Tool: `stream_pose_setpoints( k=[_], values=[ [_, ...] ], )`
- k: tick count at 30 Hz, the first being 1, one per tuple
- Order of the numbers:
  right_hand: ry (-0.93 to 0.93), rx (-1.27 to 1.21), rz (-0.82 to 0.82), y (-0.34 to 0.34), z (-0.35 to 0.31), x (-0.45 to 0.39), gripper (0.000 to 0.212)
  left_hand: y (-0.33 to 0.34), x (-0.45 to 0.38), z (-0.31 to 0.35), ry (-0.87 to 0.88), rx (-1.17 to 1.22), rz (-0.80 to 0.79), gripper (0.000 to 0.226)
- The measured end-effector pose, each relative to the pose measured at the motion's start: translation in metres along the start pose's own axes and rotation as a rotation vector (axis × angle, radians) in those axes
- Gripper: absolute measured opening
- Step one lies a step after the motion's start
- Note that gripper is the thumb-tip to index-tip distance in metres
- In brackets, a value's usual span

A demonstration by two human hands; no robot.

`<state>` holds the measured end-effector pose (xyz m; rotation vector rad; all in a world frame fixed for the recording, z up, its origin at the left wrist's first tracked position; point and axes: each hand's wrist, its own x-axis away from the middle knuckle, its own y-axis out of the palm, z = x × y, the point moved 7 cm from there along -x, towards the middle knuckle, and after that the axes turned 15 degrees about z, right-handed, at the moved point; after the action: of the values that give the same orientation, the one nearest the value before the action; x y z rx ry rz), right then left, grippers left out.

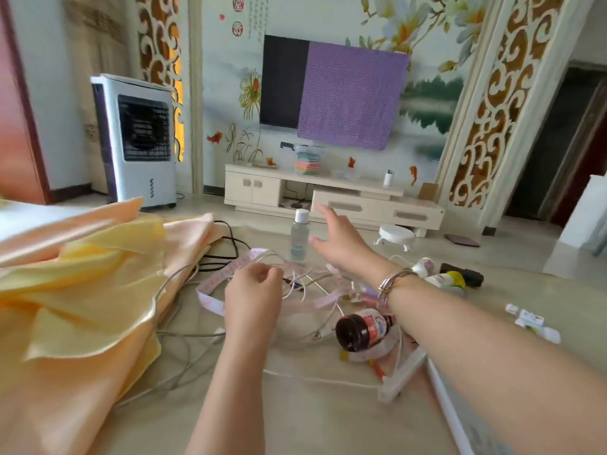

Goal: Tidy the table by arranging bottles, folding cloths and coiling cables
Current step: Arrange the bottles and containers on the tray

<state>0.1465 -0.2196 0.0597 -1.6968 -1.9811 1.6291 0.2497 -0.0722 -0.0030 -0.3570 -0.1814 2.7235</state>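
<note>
Living-room desk [312, 421], cluttered. Clear bottle [299, 236] upright at 12 o'clock; right hand [338, 238] spread open just beside it, not touching. Left hand [254, 290] pinches white cable [308, 284]. Bottle looks light, slick plastic, tippy: grab mid-body, not cap.

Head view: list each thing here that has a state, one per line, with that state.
Clear bottle: upright, white cap on.
Brown bottle: lying on its side, cap on.
Yellow cloth: crumpled, not folded.
White cables: tangled, not coiled.
Black cable: loose, not coiled.
Pink ribbon: loose among the cables.
Left hand: fingers curled, pinching a white cable.
Right hand: open, close beside the clear bottle.
</note>
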Motion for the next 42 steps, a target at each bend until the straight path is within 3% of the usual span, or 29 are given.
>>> stream_pose_setpoints(
  k=[5, 12, 19, 25, 31, 35, 42],
  values=[
    [0.040, 0.011, -0.007, 0.043, -0.010, -0.055, 0.067, 0.013, -0.012, -0.012, -0.072, 0.020, -0.133, 0.014],
    [0.047, 0.112, 0.044, 0.049, 0.005, -0.065, 0.031, 0.011, -0.017, 0.002, -0.035, 0.007, -0.107, 0.024],
    [0.110, -0.159, 0.398, -0.063, 0.037, -0.014, 0.032, 0.022, 0.030, 0.025, 0.099, -0.044, -0.166, 0.021],
    [0.142, -0.158, 0.386, -0.171, 0.084, 0.066, 0.025, 0.046, 0.088, 0.054, 0.474, -0.307, -0.153, 0.022],
    [0.336, 0.096, 0.257, -0.240, 0.155, 0.141, 0.027, 0.079, 0.149, 0.069, 0.750, -0.335, -0.268, 0.015],
    [0.398, 0.250, 0.202, -0.255, 0.182, 0.172, 0.026, 0.075, 0.150, 0.068, 0.776, -0.308, -0.229, 0.015],
    [0.330, 0.644, 0.191, -0.276, 0.191, 0.187, 0.026, 0.074, 0.141, 0.061, 0.772, -0.348, -0.217, 0.016]
  ],
)
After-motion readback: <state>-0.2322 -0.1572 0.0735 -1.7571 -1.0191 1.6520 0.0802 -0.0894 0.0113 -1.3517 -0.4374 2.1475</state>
